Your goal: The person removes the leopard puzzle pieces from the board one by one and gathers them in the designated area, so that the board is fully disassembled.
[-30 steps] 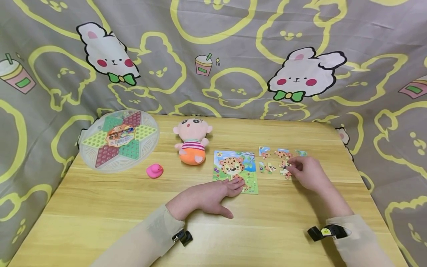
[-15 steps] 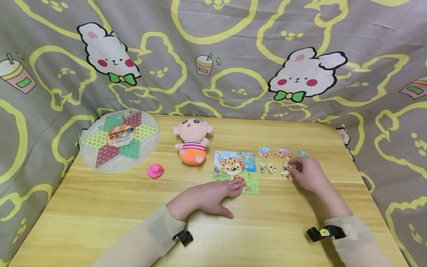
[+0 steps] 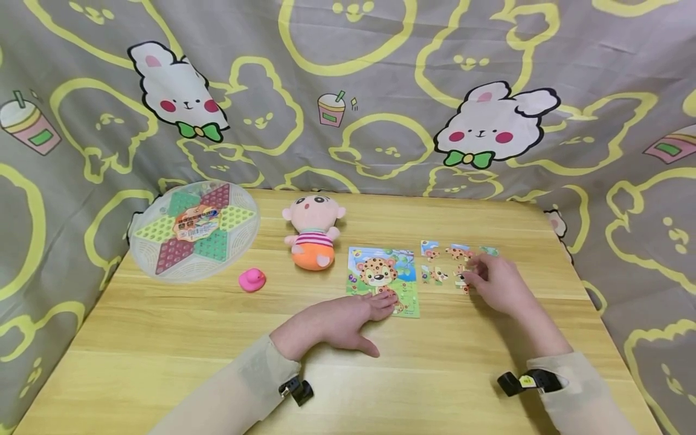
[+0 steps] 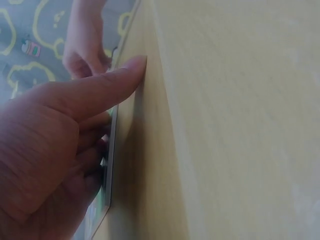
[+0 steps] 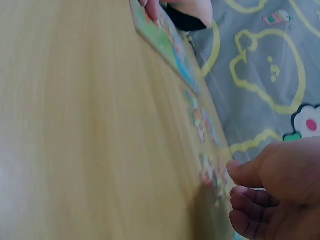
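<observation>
My left hand (image 3: pixel 348 320) lies flat on the lower part of a framed jigsaw board (image 3: pixel 402 272) showing a spotted leopard cub. Its fingers cover part of the picture, and the thumb stretches out over the table. In the left wrist view, the board's thin edge (image 4: pixel 113 160) runs beneath those fingers. Right of the board, several loose jigsaw pieces (image 3: pixel 439 275) lie on the table in two rows. My right hand (image 3: pixel 497 281) bends its fingers over the right end of these pieces, fingertips at a piece (image 3: pixel 461 279) of the lower row. A gap shows between its thumb (image 5: pixel 242 172) and fingers in the right wrist view.
Left of the board lies a plush doll (image 3: pixel 311 238) with orange shorts. A pink rubber duck (image 3: pixel 252 280) sits farther left, in front of a round Chinese checkers board (image 3: pixel 239 241). A grey patterned curtain (image 3: pixel 380 90) hangs behind the wooden table (image 3: pixel 348 393).
The view has tilted slightly. My left hand stays in place on the board, and my right hand has hardly moved, its fingertips still at the lower row's piece.
</observation>
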### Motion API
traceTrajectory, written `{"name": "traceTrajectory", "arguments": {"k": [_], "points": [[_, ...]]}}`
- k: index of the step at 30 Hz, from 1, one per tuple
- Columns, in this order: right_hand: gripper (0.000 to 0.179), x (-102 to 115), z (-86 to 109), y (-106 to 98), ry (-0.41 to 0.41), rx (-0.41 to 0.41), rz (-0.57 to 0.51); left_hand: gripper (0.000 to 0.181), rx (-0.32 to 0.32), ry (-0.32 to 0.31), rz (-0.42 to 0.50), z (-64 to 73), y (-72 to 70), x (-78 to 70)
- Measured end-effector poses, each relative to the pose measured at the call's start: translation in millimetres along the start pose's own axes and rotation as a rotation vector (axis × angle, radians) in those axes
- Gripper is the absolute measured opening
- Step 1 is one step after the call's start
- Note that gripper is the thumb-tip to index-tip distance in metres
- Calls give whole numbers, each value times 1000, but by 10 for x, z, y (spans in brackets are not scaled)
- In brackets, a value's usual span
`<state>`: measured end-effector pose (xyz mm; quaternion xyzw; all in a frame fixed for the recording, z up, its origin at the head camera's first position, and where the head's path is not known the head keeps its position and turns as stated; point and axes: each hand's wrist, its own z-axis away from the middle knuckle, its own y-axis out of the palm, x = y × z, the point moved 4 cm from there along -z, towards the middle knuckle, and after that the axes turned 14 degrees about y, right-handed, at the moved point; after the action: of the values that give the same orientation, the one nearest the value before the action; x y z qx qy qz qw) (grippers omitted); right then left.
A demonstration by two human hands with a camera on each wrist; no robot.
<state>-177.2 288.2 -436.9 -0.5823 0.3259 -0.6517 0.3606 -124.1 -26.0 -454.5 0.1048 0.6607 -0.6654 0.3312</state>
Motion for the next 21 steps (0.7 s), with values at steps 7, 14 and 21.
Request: {"name": "traceTrajectory", "arguments": {"k": [7,14,21], "points": [[27,404,56,45,-130,35,-20,90,-10,24,-26,-53,-25,-59],[25,784,0,343,-251,148,-25,92,-3,48,-40,-185,0,-102],[29,909,-79,576,-231,227,15,93,11,56,-10,-257,26,-85]]}}
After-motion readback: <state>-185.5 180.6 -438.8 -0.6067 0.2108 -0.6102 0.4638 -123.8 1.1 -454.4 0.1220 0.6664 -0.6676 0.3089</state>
